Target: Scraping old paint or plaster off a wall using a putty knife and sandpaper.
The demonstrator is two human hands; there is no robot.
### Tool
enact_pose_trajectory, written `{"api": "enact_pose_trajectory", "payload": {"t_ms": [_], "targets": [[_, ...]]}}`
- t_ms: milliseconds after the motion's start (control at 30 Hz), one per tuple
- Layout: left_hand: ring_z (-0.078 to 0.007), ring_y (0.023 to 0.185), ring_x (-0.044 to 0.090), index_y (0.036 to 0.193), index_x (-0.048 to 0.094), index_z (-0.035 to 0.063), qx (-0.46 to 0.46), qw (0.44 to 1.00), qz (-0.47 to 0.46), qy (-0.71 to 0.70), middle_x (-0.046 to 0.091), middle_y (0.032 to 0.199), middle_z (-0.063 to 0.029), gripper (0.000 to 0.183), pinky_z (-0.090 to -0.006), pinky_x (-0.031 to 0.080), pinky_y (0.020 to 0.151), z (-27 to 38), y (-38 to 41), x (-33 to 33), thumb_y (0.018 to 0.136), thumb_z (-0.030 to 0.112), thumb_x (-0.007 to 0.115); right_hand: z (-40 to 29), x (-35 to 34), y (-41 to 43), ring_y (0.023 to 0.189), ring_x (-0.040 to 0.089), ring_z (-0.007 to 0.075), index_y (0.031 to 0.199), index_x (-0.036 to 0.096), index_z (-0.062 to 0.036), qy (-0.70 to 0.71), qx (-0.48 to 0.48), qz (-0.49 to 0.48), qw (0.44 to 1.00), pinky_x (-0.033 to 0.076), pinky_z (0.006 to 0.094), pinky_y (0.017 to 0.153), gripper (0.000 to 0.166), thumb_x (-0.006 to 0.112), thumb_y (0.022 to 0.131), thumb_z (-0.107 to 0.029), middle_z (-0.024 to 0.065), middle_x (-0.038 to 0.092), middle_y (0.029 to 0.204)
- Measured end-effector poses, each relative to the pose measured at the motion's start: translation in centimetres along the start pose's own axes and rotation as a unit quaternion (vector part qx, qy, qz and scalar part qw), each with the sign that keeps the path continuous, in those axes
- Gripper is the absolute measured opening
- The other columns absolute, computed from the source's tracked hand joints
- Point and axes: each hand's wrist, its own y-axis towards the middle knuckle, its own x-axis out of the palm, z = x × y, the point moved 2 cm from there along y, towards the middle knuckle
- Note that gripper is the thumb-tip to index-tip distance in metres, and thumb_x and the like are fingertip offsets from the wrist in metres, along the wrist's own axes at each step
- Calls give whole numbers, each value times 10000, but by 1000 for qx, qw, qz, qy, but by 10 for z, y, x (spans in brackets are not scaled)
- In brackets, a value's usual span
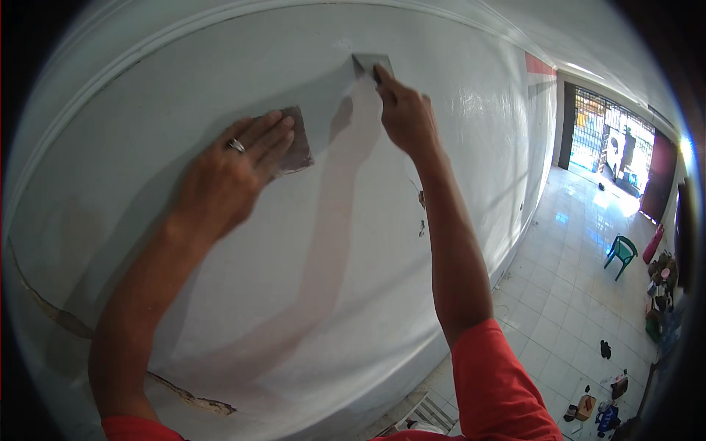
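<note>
My right hand (411,116) grips a broad putty knife (378,59) by its handle, with the forefinger stretched toward the blade. The metal blade lies against the upper part of a pale painted wall (265,264). Lower and to the left, my left hand (226,171), with a ring on one finger, holds a thin brown square plate (297,138). Several fingers lie flat over the plate's face, and the thumb is hidden. Pale residue shows along its lower edge. Whether the plate touches the wall I cannot tell.
Cracks (190,394) and chipped spots (422,198) mark the wall below my arms. Far below, the tiled floor (551,308) carries a green plastic chair (621,254), a cardboard box (586,407) and scattered items. A slatted platform (430,413) lies beneath me. A barred gate (612,132) stands at the far end.
</note>
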Motion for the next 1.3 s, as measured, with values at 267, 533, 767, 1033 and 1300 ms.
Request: {"api": "enact_pose_trajectory", "payload": {"t_ms": [267, 533, 767, 1033, 1300], "targets": [[-239, 1385, 448, 1403, 532, 64, -70, 991, 110, 34, 505, 1475, -66, 472, -377, 391, 1145, -37, 19, -7, 932, 36, 509, -34, -3, 35, 928, 664, 411, 1328, 613, -161, -17, 4, 4, 1000, 528, 474, 794, 361, 527, 981, -215, 219, 682, 1007], [-219, 1374, 468, 1386, 532, 13, -68, 984, 90, 136, 520, 1461, -95, 485, -373, 394, 1143, -63, 2, -30, 902, 11, 515, -59, 36, -20, 933, 641, 467, 1355, 588, -247, 46, -93, 12, 995, 522, 545, 831, 388, 499, 978, -218, 242, 680, 992], [-249, 1387, 451, 1408, 526, 46, -58, 993, 58, 81, 518, 1465, -90, 503, -378, 388, 1140, -59, -39, -34, 907, 1, 507, -69, 35, -20, 950, 667, 416, 1369, 580, -213, -2, -65, -30, 997, 542, 482, 851, 391, 490, 989, -200, 211, 690, 991], [-253, 1388, 445, 1394, 540, 52, -69, 995, 58, 40, 512, 1468, -79, 506, -377, 386, 1150, -38, -48, -36, 893, -22, 544, -89, 9, 27, 906, 680, 408, 1347, 603, -194, -24, -66, 8, 998, 542, 478, 811, 368, 494, 996, -205, 229, 689, 973], [-201, 1407, 423, 1415, 530, 95, -164, 979, 86, 89, 521, 1467, -26, 490, -377, 341, 1181, -66, -70, -65, 930, 32, 541, -79, 2, 64, 978, 666, 414, 1329, 622, -201, -36, -38, 19, 998, 531, 465, 868, 363, 499, 990, -242, 207, 696, 1046]]}}
